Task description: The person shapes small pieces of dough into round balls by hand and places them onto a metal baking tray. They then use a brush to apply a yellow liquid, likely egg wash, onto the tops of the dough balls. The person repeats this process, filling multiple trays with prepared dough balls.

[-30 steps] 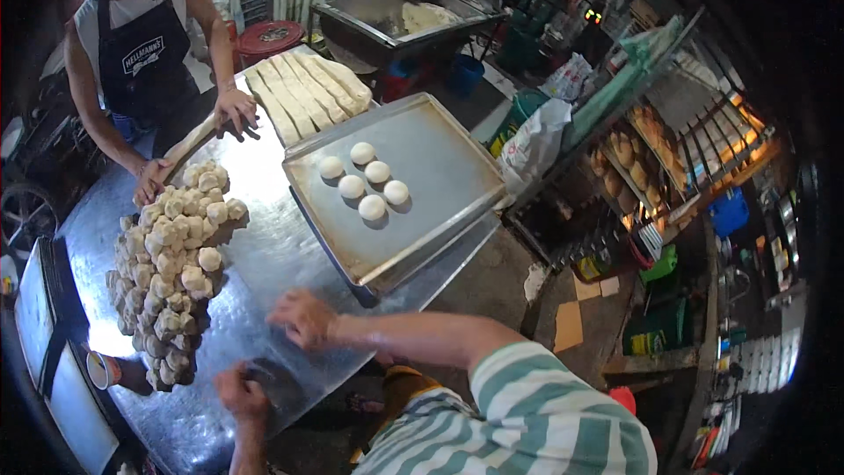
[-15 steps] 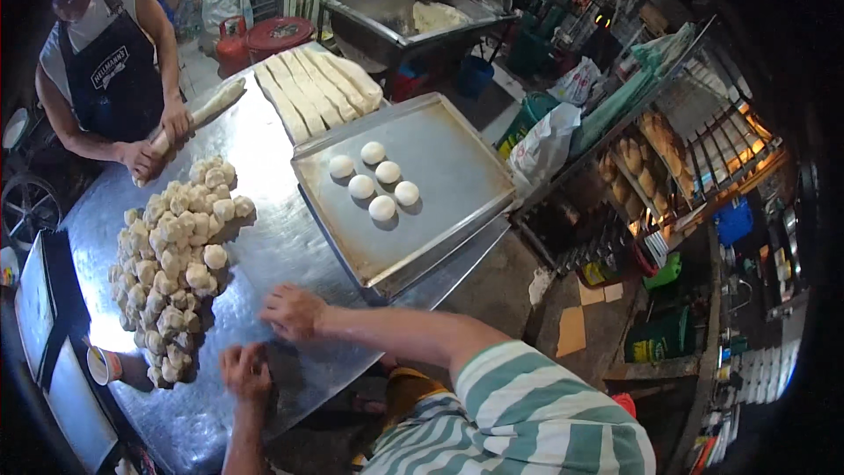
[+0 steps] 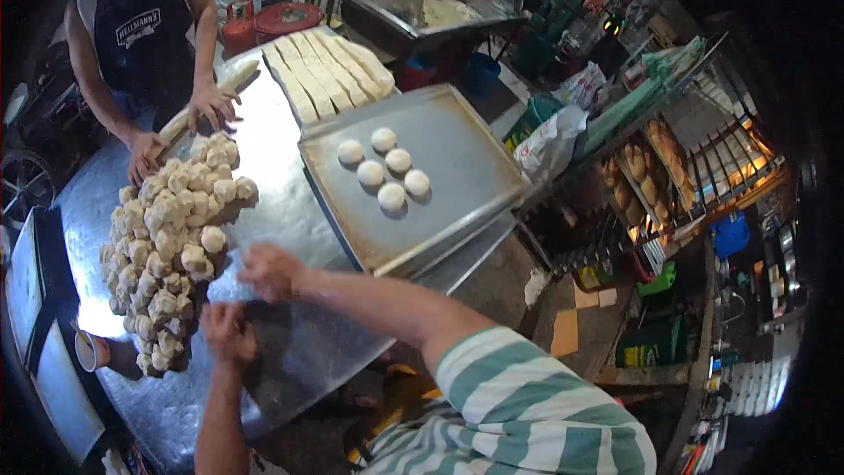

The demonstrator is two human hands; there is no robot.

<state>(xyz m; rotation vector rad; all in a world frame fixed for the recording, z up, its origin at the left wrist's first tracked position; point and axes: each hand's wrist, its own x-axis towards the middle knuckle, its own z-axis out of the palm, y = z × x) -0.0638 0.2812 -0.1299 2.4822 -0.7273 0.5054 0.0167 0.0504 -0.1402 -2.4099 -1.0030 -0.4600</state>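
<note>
Close to the near edge of the dough pile, my left hand (image 3: pixel 229 334) rests low over the metal table with its fingers curled down. My right hand (image 3: pixel 270 272) is a little farther off and to the right, slightly blurred, its fingers bent toward the tabletop. Whatever lies under either palm is hidden. To their left is a big heap of rough dough pieces (image 3: pixel 158 251). Several smooth round dough balls (image 3: pixel 395 159) sit grouped on the left part of a metal baking tray (image 3: pixel 457 198), right of my hands.
Across the metal table (image 3: pixel 290 229), a co-worker in a dark apron (image 3: pixel 141 48) has both hands at a long dough roll (image 3: pixel 236 76). Dough strips (image 3: pixel 318 79) lie behind the tray. A small tub (image 3: pixel 91 351) stands at the left edge; a rack with bread (image 3: pixel 642 174) is right.
Both my hands have shifted slightly left and stay curled. The co-worker's hands have come nearer the heap, and one has opened with fingers spread. The whole view has tilted a little.
</note>
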